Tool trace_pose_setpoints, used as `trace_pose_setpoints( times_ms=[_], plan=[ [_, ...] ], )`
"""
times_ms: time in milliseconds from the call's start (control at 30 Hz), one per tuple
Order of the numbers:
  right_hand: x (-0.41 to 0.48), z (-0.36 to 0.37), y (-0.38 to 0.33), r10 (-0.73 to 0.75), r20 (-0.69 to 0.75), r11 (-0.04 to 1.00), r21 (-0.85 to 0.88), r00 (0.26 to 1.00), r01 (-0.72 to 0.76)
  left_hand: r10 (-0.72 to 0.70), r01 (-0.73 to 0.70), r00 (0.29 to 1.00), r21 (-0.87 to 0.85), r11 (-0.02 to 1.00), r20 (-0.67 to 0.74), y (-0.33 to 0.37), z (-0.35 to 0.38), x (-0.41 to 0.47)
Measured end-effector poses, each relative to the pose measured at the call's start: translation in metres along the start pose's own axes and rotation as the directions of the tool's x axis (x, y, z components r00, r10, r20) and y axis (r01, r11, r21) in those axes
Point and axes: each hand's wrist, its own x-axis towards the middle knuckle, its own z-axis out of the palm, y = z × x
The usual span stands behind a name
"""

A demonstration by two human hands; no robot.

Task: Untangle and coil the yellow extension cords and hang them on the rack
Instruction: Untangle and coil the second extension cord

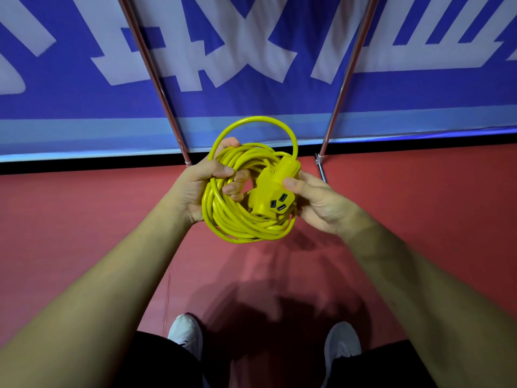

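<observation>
A yellow extension cord is wound into a tight coil of several loops, held in front of me above the floor. My left hand grips the coil's left side, fingers through its middle. My right hand holds the cord's yellow socket end, whose dark slots face me. One loose loop arcs above the coil from my left hand to the socket. Two metal rack poles rise behind the coil, the right one leaning outward.
A blue banner with white lettering stands behind the poles. The floor is red. My white shoes are at the bottom, with my shadow between them.
</observation>
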Motion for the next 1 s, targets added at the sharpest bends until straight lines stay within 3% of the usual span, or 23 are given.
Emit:
trace_pose_setpoints(
  times_ms=[233, 400, 567, 733, 867, 1000],
  plan=[
    [0.007, 0.004, 0.006, -0.074, -0.078, 0.997, -0.02, 0.994, 0.072, 0.045, -0.012, 0.994, 0.315, 0.949, -0.099, 0.004, 0.003, -0.002],
    [0.009, 0.002, 0.01, -0.027, -0.144, 0.999, 0.019, 0.989, 0.03, 0.079, 0.085, 0.95, 0.493, 0.866, -0.303, 0.001, 0.004, -0.001],
    [0.009, 0.001, 0.01, -0.02, -0.185, 0.999, 0.027, 0.982, 0.025, 0.199, 0.027, 0.937, 0.629, 0.777, -0.286, -0.002, 0.004, -0.002],
    [0.01, 0.001, 0.008, 0.064, -0.246, 0.997, 0.052, 0.967, -0.052, 0.218, 0.01, 0.941, 0.663, 0.749, -0.26, -0.006, 0.011, -0.006],
    [0.01, 0.0, 0.007, 0.082, -0.248, 0.996, 0.066, 0.965, -0.067, 0.258, 0.047, 0.925, 0.756, 0.652, -0.28, -0.006, 0.01, -0.003],
    [0.011, 0.0, 0.007, 0.05, -0.268, 0.999, 0.005, 0.962, -0.05, 0.232, 0.037, 0.923, 0.673, 0.739, -0.306, -0.008, 0.013, 0.0]
  ],
)
